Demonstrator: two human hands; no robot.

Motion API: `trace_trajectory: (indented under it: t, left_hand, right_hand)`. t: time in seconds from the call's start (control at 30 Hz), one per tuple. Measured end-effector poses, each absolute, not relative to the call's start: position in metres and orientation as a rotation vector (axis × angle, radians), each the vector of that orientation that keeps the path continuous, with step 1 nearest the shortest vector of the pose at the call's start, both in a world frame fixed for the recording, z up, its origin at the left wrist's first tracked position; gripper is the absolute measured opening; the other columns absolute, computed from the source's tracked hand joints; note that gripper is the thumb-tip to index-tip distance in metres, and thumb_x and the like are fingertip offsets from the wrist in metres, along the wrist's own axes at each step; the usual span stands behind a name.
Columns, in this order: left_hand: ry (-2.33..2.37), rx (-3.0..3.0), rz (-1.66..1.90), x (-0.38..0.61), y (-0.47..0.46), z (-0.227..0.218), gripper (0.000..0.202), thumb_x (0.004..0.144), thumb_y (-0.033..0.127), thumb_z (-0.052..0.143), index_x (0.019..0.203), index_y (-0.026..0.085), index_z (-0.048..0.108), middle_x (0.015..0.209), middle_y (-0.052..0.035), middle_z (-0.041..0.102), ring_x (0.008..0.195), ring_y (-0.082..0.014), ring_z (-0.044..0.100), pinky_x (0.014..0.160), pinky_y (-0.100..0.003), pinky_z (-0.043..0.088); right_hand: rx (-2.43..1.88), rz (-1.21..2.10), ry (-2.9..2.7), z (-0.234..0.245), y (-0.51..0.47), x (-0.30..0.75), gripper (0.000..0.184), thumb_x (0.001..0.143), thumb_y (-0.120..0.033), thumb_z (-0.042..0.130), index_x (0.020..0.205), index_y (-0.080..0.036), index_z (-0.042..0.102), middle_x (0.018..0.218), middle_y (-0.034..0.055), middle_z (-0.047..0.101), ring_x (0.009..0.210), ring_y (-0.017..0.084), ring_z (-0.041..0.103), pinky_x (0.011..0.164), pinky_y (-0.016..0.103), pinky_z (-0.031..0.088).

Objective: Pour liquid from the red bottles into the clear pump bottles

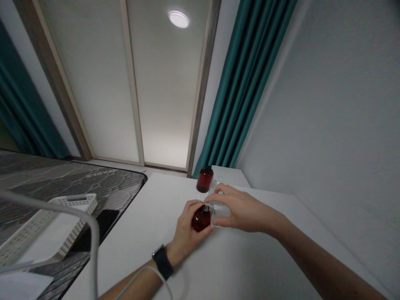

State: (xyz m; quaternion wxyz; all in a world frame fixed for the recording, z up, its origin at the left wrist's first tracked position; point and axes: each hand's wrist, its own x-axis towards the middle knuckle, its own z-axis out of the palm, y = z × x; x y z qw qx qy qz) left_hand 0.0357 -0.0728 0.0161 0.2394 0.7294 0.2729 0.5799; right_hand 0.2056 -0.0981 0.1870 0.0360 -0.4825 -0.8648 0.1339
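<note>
My left hand [183,232] is closed around a dark amber bottle [200,221] low over the white table. A clear container [221,211], lying on its side, is gripped by my right hand [246,210]. One end of it meets the amber bottle near its top; whether liquid passes between them I cannot tell. Just beyond my hands stands a second amber bottle [205,180] with a black top. Beside that one, a clear object [213,185] is partly hidden by my right fingers.
The white table [150,216] runs up to the wall on the right. To the left, a white perforated basket [79,227] sits on a dark striped surface [125,181]. A pale curved bar [93,250] crosses the lower left foreground. Teal curtains [240,83] hang behind.
</note>
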Motion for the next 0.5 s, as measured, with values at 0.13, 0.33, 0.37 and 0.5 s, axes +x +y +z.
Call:
trace_trajectory:
  t: [0.13,0.33,0.37,0.5]
  left_hand:
    - [0.749,1.995,1.595,0.0367,-0.0732,0.0164,0.048,0.081,0.027,0.074,0.124,0.024,0.053,0.115,-0.0085,0.059,0.105,-0.0249,0.060,0.090,-0.041,0.052]
    - [0.751,2.000,1.593,0.0377,-0.0723,0.0146,0.048,0.081,0.025,0.073,0.124,0.024,0.051,0.115,-0.0084,0.058,0.105,-0.0248,0.060,0.090,-0.041,0.052]
    - [0.753,2.001,1.585,0.0376,-0.0721,0.0141,0.048,0.081,0.024,0.073,0.124,0.025,0.051,0.115,-0.0085,0.058,0.105,-0.0249,0.059,0.090,-0.041,0.052]
    - [0.746,1.994,1.565,0.0373,-0.0720,0.0134,0.049,0.082,0.025,0.073,0.125,0.025,0.050,0.117,-0.0084,0.056,0.107,-0.0251,0.058,0.091,-0.042,0.051]
  right_hand:
    - [-1.479,0.406,-2.666,0.1874,-0.0974,0.2056,0.043,0.083,-0.037,0.074,0.124,-0.030,0.062,0.119,0.0074,0.056,0.111,0.028,0.056,0.094,0.043,0.048]
    - [-1.471,0.414,-2.678,0.1874,-0.0974,0.2063,0.045,0.083,-0.036,0.074,0.125,-0.030,0.061,0.119,0.0073,0.055,0.112,0.028,0.056,0.096,0.044,0.047]
    - [-1.475,0.415,-2.680,0.1876,-0.0974,0.2062,0.045,0.083,-0.036,0.074,0.125,-0.030,0.061,0.119,0.0074,0.055,0.112,0.028,0.055,0.096,0.044,0.046]
    - [-1.492,0.419,-2.682,0.1885,-0.0968,0.2053,0.044,0.083,-0.036,0.074,0.125,-0.031,0.061,0.120,0.0074,0.055,0.112,0.028,0.055,0.096,0.044,0.046]
